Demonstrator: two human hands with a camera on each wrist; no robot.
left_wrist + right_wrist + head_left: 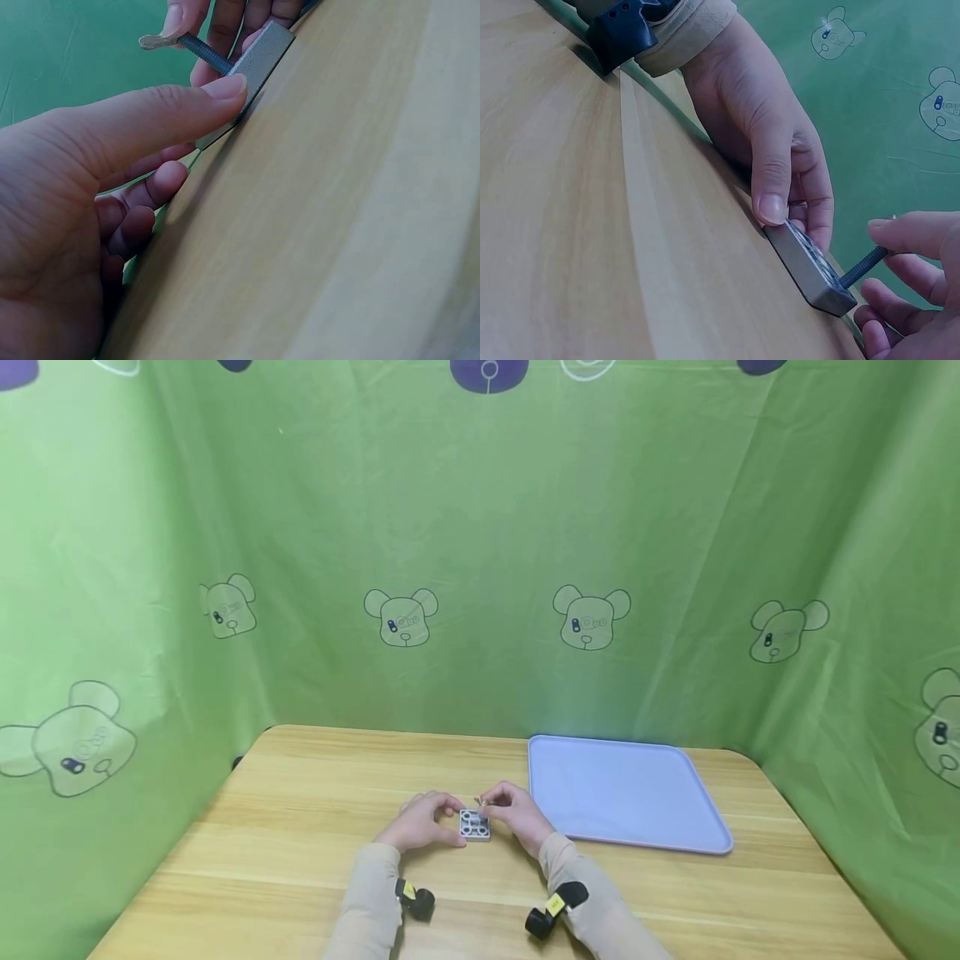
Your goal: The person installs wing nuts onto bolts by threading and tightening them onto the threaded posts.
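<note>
A small square grey block (475,832) with round holes near its corners lies flat on the wooden table. My left hand (422,823) grips it at the edge, the thumb (225,87) along its near side. Out of the block's top face stands a threaded wing screw (206,54), tilted, its lower end at the block. My right hand (519,817) pinches the screw's flat metal head between thumb and index finger. In the right wrist view the screw's dark shaft (864,268) rises from one end of the block, while the right fingers (900,304) curl beside it.
A pale blue-violet tray (622,789) lies to the right, close beyond the right hand. The wooden table (300,810) has a rounded far edge. Green curtains (487,510) with bear prints hang behind and on both sides. Each wrist carries a small black camera (422,903).
</note>
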